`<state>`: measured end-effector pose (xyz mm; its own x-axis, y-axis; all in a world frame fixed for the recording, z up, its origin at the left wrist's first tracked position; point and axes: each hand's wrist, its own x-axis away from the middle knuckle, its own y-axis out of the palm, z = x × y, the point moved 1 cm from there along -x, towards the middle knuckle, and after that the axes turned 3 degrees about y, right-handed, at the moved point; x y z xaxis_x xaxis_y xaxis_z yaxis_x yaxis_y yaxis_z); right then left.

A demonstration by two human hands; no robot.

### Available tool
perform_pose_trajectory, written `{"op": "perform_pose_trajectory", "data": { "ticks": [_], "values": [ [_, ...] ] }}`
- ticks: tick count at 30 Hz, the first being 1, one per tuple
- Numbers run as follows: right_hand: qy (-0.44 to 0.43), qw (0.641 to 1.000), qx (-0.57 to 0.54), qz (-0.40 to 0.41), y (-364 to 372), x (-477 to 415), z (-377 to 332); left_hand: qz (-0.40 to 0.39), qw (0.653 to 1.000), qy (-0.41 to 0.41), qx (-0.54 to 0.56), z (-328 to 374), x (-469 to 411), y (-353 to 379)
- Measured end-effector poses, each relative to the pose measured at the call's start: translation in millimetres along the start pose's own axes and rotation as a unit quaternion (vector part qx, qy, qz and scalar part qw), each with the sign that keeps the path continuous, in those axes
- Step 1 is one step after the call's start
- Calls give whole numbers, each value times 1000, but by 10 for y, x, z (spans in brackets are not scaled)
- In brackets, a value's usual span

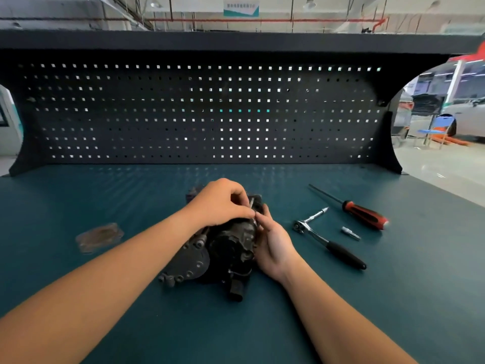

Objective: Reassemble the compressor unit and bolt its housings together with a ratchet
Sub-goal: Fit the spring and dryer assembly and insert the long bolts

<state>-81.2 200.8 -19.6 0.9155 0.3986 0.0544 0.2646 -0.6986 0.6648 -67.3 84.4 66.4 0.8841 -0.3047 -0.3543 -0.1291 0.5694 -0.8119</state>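
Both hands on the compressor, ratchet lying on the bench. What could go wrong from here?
1. The left hand pinches a small metal part over the compressor; a slip could lose it among the dark housings.
2. The compressor lies loose on the bench, with only the right hand touching its side; ratchet torque may roll it.

Teal bench (393, 298), compressor (228, 248), ratchet (328, 243), screwdriver (364, 214), bit (350, 233)
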Motion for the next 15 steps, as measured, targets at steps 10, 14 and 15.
{"op": "perform_pose_trajectory", "data": {
  "ticks": [10, 14, 15],
  "values": [
    [-5, 1000, -16, -11, -6, -26, -2, -24, 1000, 10, -12, 43, 9, 47],
    [-5, 1000, -14, -11, -18, -23, -2, -32, 999, 11, -38, 63, -2, 73],
    [-4, 1000, -16, -11, -18, -22, 0, -33, 999, 11, -41, 71, 5, 69]
  ]
}}
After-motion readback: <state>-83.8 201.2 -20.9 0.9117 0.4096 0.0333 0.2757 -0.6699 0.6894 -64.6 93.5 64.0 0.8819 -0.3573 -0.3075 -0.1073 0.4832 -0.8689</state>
